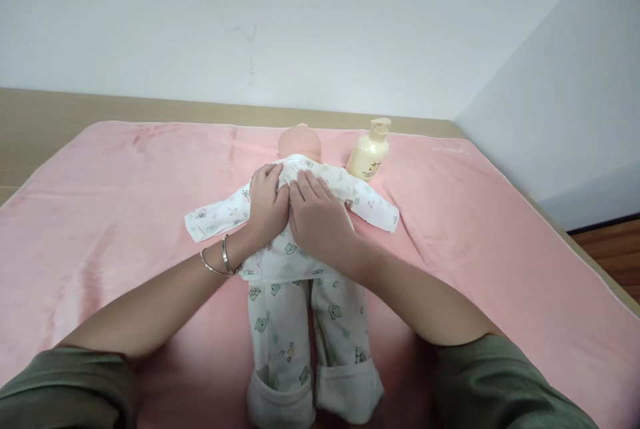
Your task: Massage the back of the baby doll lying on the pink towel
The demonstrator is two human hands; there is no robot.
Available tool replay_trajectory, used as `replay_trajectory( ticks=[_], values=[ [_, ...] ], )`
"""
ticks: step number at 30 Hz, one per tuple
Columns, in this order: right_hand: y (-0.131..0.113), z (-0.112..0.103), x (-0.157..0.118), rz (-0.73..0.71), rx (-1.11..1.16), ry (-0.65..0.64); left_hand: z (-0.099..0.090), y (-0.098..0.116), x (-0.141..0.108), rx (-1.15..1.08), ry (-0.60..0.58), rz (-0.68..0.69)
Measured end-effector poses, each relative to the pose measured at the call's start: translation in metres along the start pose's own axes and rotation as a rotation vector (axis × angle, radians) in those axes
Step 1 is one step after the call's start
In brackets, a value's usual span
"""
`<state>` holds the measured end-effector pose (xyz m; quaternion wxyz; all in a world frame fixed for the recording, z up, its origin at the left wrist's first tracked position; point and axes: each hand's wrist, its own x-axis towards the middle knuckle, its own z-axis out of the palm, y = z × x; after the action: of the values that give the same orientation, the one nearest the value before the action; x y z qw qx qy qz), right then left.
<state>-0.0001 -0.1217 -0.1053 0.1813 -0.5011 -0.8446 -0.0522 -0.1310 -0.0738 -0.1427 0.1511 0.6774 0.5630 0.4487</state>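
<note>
A baby doll [301, 142] lies stretched out on a pink blanket, its bald head at the far end. It wears a white printed top [285, 259] and matching trousers [283, 329] with turned-up cuffs. My left hand [269, 202] rests on the left side of the doll's upper body, fingers bent slightly over the cloth. Beside it, my right hand [320, 216] lies flat on the upper body, its fingers straight and pointing toward the head. The two hands nearly meet at the middle. Neither grips anything that I can see, and they hide part of the top.
A cream pump bottle [367, 152] stands on the pink blanket [125, 242], right of the doll's head. Behind the blanket, a wooden surface edge [200, 104] meets the white wall [350, 29]. Brown wood [615, 252] shows at the far right.
</note>
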Motion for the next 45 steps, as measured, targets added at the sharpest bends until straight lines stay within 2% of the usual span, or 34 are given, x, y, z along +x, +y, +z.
replay_trajectory(
  ticks=[3, 5, 7, 9, 12, 15, 19, 21, 23, 25, 28, 30, 33, 37, 39, 41, 45],
  values=[
    [0.03, 0.011, 0.018, -0.135, 0.164, -0.01, 0.0, -0.001, 0.003, 0.035, -0.008, 0.003],
    [0.056, 0.015, 0.031, -0.169, 0.274, -0.026, -0.001, -0.001, 0.004, 0.067, -0.044, 0.029],
    [0.076, 0.016, 0.04, -0.121, 0.34, -0.032, -0.001, 0.0, 0.002, 0.106, -0.084, 0.069],
    [0.085, 0.014, 0.043, -0.028, 0.345, -0.044, -0.001, 0.005, -0.005, 0.148, -0.105, 0.114],
    [0.078, 0.009, 0.042, 0.125, 0.273, -0.074, -0.001, 0.015, -0.02, 0.196, -0.121, 0.178],
    [0.056, 0.006, 0.033, 0.24, 0.158, -0.073, -0.002, 0.02, -0.024, 0.197, -0.145, 0.174],
    [0.023, 0.003, 0.009, 0.202, 0.007, -0.039, -0.005, 0.012, -0.001, 0.074, -0.138, 0.046],
    [0.014, 0.002, 0.0, 0.162, -0.045, -0.056, -0.006, 0.006, 0.012, 0.014, -0.123, -0.035],
    [0.017, 0.001, 0.002, 0.127, -0.043, -0.064, -0.007, 0.004, 0.018, 0.015, -0.122, -0.053],
    [0.03, 0.0, 0.013, 0.125, 0.023, -0.057, -0.007, 0.008, 0.012, 0.079, -0.13, 0.015],
    [0.057, 0.001, 0.036, 0.212, 0.145, -0.08, -0.006, 0.02, -0.011, 0.179, -0.159, 0.164],
    [0.067, 0.002, 0.044, 0.248, 0.179, -0.113, -0.005, 0.026, -0.025, 0.197, -0.191, 0.215],
    [0.058, 0.001, 0.039, 0.234, 0.093, -0.122, -0.004, 0.025, -0.023, 0.143, -0.198, 0.177],
    [0.025, -0.002, 0.015, 0.094, -0.055, -0.057, -0.007, 0.01, 0.011, 0.057, -0.164, 0.019],
    [0.018, -0.002, 0.01, 0.065, -0.053, -0.034, -0.008, 0.007, 0.022, 0.064, -0.174, -0.032],
    [0.024, -0.002, 0.015, 0.105, 0.002, -0.043, -0.008, 0.01, 0.02, 0.109, -0.18, -0.009],
    [0.053, -0.001, 0.039, 0.245, 0.151, -0.096, -0.005, 0.024, -0.013, 0.215, -0.185, 0.154]
  ],
)
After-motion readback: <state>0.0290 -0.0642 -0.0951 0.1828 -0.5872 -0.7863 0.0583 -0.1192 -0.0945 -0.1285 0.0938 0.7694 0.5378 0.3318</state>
